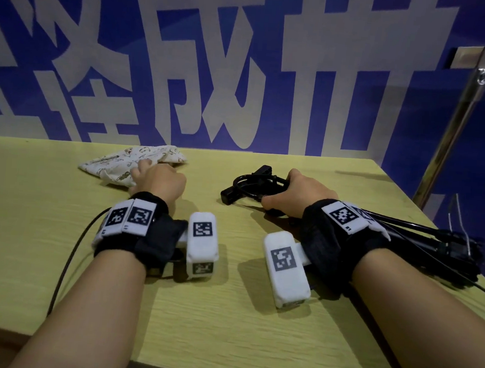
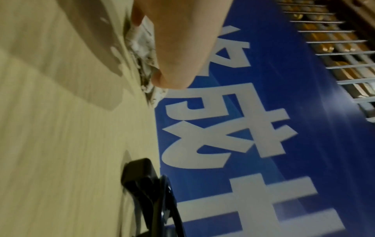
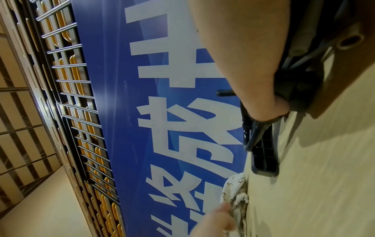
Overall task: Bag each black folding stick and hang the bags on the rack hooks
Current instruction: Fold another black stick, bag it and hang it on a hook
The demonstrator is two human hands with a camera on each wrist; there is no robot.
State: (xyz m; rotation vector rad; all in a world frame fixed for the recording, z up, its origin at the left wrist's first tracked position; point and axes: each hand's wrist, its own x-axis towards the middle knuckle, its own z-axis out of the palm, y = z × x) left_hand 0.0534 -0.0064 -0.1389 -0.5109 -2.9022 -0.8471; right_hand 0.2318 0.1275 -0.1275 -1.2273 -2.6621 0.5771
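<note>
Yellow-green table (image 1: 55,256), blue lettered wall (image 1: 129,58) — left fingers (image 1: 142,165) pinch bag (image 1: 115,163); right fingers (image 1: 292,174) grip stick (image 1: 247,184)

Pale wood-grain table (image 1: 43,226) against a blue wall. On it, far left, a printed cloth bag (image 1: 127,163); right, black folding sticks (image 1: 422,241), bundled.

A: Lighting? 
B: Dim, from overhead; soft shadows fall on the table (image 1: 58,227) near both wrists.
A: Sharpness? 
B: Head view sharp, edges bowed. Wrist views smeared by motion blur.
</note>
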